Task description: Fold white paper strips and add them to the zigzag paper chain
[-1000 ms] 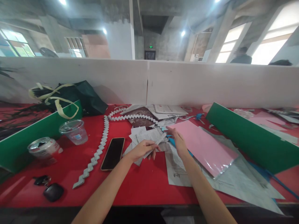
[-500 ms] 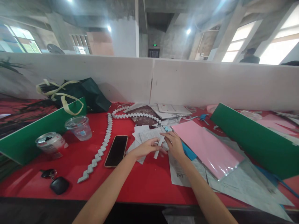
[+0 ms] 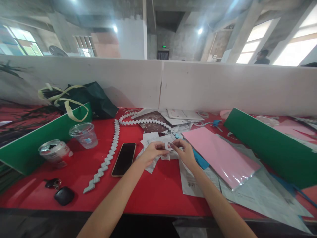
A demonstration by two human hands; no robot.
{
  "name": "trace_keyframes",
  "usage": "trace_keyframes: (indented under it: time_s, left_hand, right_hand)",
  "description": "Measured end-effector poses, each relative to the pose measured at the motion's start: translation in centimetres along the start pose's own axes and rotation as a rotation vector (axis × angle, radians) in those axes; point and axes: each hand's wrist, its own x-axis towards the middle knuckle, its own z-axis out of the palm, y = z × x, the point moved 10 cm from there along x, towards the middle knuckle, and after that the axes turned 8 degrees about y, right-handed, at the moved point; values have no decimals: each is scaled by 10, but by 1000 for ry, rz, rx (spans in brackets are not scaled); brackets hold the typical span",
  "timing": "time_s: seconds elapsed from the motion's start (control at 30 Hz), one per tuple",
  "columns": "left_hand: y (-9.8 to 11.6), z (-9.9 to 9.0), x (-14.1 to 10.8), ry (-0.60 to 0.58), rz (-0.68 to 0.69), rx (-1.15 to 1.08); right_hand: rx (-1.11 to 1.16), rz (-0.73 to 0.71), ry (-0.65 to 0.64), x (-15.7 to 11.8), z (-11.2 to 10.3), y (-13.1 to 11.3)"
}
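Between my hands a small white paper strip (image 3: 167, 145) is bent over into a loop. My left hand (image 3: 155, 152) pinches it from the left, and my right hand (image 3: 182, 150) grips it from the right with fingertips close together. Beneath and behind them lie loose white paper pieces (image 3: 150, 136). A long zigzag chain of folded paper (image 3: 114, 142) runs from the front left to the back, then curves right toward a small light-blue piece (image 3: 177, 136) just beyond my right hand.
A phone (image 3: 124, 159) lies left of my hands. Farther left are a plastic cup (image 3: 85, 136), a can (image 3: 54, 152) and keys (image 3: 63, 195). A pink folder (image 3: 220, 155) on printed sheets lies right. Green dividers (image 3: 272, 148) and a white partition (image 3: 223, 87) border the red table (image 3: 148, 195).
The strip, held out fairly straight before, is now bent into a loop. My left hand has moved slightly up, and its fingers have closed in nearer my right fingers.
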Motion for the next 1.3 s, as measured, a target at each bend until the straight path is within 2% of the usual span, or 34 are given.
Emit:
trace_keyframes:
  time_s: [0.2, 0.3, 0.5, 0.7, 0.9, 1.3]
  left_hand:
    - [-10, -30, 7, 281, -56, -271]
    - [-16, -36, 7, 339, -89, -377]
    - [-24, -34, 8, 322, -164, -458]
    - [-26, -32, 10, 303, -173, -462]
    - [-24, -30, 10, 278, -165, -480]
    - [-24, -29, 12, 261, -151, -557]
  right_hand:
    - [25, -16, -88, -5, 14, 0]
    - [25, -23, -109, -6, 18, 1]
    - [32, -27, -131, -7, 19, -1]
    - [30, -40, -167, -8, 23, 2]
    - [35, -137, -180, -8, 23, -14]
    - [53, -203, -159, -13, 22, -30]
